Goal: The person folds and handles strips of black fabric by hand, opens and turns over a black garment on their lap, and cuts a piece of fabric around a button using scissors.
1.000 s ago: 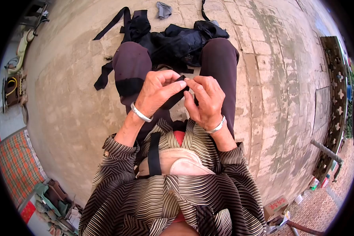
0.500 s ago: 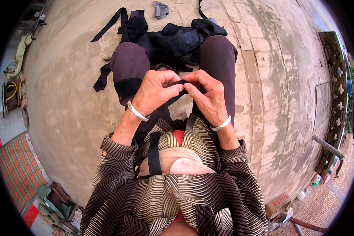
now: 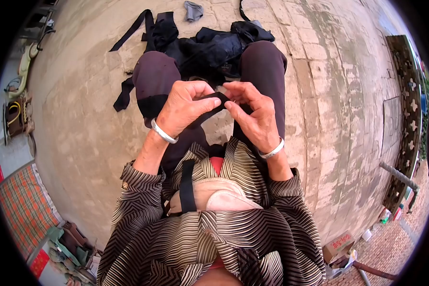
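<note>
Against our front rests a pinkish pad (image 3: 229,199) with a black band (image 3: 187,186). Beyond, between our knees (image 3: 155,69), our left hand (image 3: 180,108) pinches a black strip (image 3: 218,98), fingertips nearly closed; our right hand (image 3: 256,114) steadies its end, thumb and forefinger slightly parted. Farther, dark clothes (image 3: 209,50) lie on the floor (image 3: 86,95); plaid cloth (image 3: 26,205) flanks its left edge.

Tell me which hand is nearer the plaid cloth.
Left: the left hand is right of the plaid cloth; the right hand is farther right, beyond the left.
</note>
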The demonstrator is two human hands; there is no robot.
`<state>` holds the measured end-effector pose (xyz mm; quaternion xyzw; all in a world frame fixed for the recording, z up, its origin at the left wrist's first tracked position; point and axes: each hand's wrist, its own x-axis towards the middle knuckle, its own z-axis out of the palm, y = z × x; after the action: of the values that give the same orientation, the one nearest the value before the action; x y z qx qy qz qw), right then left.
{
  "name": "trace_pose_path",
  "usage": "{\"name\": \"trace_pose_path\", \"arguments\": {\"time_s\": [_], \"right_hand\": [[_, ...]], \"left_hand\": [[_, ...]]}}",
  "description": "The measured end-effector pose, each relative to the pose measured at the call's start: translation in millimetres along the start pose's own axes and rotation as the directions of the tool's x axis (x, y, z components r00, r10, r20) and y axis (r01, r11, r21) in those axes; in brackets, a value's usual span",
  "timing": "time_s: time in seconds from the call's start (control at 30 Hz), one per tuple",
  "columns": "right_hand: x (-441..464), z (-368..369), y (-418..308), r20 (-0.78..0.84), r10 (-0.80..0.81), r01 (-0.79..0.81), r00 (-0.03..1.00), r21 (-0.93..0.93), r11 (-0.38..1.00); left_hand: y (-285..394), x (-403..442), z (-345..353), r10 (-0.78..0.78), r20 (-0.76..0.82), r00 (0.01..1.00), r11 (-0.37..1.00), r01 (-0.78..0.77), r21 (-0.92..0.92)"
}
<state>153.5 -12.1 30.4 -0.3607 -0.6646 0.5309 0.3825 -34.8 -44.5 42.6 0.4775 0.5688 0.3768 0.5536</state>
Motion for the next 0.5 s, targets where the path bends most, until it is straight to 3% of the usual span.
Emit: {"name": "trace_pose_path", "arguments": {"time_s": [0.13, 0.3, 0.5], "right_hand": [[0.4, 4.7, -1.0, -0.026, -0.185, 0.176, 0.982, -0.202, 0.963], [0.6, 7.8, 3.7, -0.07, -0.161, 0.149, 0.985, -0.152, 0.977], [3.4, 6.1, -1.5, -0.056, -0.294, 0.279, 0.954, -0.187, 0.942]], "left_hand": [[2.1, 0.1, 1.3, -0.046, -0.041, 0.998, 0.987, 0.039, -0.156], [0.7, -1.2, 1.9, -0.056, -0.057, 0.997, 0.976, 0.042, -0.214], [-0.4, -3.5, -0.1, -0.042, -0.052, 0.998, 0.972, 0.029, -0.233]]}}
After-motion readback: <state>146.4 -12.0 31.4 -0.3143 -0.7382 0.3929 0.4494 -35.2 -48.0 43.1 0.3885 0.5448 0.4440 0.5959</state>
